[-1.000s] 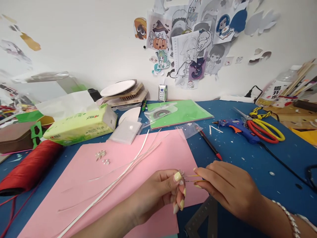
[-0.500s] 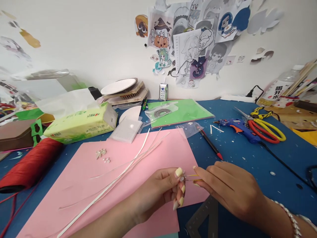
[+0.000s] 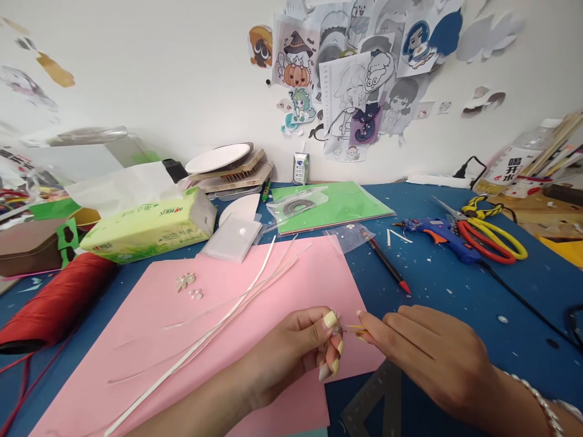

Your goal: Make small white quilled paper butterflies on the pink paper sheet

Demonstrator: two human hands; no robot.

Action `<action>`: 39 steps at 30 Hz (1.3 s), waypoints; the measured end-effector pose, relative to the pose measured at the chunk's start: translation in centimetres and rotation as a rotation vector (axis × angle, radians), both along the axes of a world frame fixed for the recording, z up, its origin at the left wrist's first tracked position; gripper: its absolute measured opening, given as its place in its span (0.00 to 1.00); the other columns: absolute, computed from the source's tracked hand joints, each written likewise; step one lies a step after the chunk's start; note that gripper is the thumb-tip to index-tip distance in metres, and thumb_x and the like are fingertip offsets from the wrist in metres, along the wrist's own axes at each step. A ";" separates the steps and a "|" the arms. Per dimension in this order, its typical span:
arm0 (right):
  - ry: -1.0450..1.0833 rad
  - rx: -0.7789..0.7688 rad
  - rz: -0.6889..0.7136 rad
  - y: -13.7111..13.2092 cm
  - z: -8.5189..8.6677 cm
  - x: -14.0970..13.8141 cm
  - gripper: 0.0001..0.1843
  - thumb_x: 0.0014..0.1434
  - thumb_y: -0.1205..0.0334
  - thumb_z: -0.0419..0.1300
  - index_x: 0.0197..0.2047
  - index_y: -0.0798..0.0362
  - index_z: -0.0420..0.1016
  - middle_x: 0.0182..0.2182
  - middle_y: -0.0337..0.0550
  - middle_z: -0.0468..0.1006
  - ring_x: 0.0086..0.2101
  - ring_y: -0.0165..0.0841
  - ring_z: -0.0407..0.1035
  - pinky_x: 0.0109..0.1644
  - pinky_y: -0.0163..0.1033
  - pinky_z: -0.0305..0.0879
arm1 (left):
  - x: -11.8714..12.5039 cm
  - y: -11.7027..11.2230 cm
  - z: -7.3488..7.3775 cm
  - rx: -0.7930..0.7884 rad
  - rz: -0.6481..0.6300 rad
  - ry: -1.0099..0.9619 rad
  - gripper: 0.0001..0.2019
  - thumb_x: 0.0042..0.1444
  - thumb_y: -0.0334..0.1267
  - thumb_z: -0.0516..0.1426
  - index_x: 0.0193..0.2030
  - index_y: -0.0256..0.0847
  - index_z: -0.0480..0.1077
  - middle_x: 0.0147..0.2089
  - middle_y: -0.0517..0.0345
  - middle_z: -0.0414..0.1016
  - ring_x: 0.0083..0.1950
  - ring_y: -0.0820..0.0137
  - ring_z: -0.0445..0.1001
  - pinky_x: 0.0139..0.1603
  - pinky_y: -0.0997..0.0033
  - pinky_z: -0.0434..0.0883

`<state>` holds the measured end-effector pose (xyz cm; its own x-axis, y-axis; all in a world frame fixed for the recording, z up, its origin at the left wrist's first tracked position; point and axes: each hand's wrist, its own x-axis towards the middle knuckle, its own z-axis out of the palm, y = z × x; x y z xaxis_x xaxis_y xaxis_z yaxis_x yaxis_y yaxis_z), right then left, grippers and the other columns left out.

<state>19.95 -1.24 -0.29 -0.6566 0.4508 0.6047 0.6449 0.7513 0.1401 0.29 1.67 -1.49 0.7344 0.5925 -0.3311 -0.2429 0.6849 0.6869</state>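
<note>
With my left hand (image 3: 298,340) I hold a small pale curl (image 3: 337,315) between thumb and forefinger. These two fingers are pressed together, with almost no gap, and the other fingers bend below them. The curl is just above the pink paper (image 3: 246,267), at its right side, and mostly my thumb hides it. My right hand (image 3: 432,355) pinches the tweezers (image 3: 354,329), whose thin arms point left and reach the curl. If the tips truly grip it, I cannot tell.

In my judgement, the curl is the weak point. If my left thumb relaxes, it could spring loose, or slip from the fingertips. If the tweezers squeeze too strongly, or pull while my thumb presses, its shape could be bent flat. Should it fall, the loose strips (image 3: 237,305) lie near on the paper, also pale, so finding it could be slow. A low movement of my left arm could also sweep these strips, because the arm passes close to them. The beads (image 3: 196,294) seem small enough to roll, if the paper is knocked.
</note>
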 end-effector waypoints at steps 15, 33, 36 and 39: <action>-0.059 -0.011 -0.022 0.1 0.0 0.2 0.15 0.57 0.73 0.49 0.47 0.63 0.67 0.23 0.42 0.71 0.24 0.29 0.62 0.28 0.37 0.56 | -0.1 0.2 0.8 0.223 0.038 0.177 0.13 0.49 0.44 0.57 0.26 0.34 0.67 0.22 0.61 0.68 0.23 0.78 0.63 0.25 0.78 0.60; -0.039 -0.045 0.032 -0.2 0.5 0.4 0.15 0.58 0.73 0.46 0.46 0.66 0.66 0.22 0.44 0.70 0.23 0.30 0.63 0.27 0.37 0.57 | -0.2 0.0 1.2 0.428 0.067 0.227 0.06 0.51 0.33 0.56 0.26 0.34 0.71 0.25 0.56 0.73 0.24 0.76 0.70 0.29 0.76 0.67; -0.036 -0.046 0.019 -0.1 0.4 0.4 0.14 0.56 0.73 0.48 0.46 0.65 0.66 0.22 0.42 0.70 0.23 0.29 0.62 0.27 0.37 0.57 | -0.1 0.0 1.2 0.401 0.084 0.220 0.05 0.50 0.33 0.57 0.26 0.34 0.71 0.24 0.57 0.73 0.23 0.76 0.70 0.28 0.77 0.67; -0.028 -0.039 0.006 0.1 0.2 0.4 0.15 0.55 0.73 0.52 0.47 0.63 0.66 0.22 0.40 0.69 0.22 0.28 0.62 0.27 0.37 0.57 | 0.0 0.0 1.2 0.368 0.124 0.217 0.04 0.47 0.32 0.59 0.25 0.34 0.70 0.23 0.58 0.73 0.23 0.76 0.70 0.28 0.76 0.67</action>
<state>20.37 -1.17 -0.06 -0.6759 0.4693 0.5683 0.6364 0.7605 0.1289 0.29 1.64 -0.32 0.5869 0.7791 -0.2204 -0.1308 0.3598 0.9238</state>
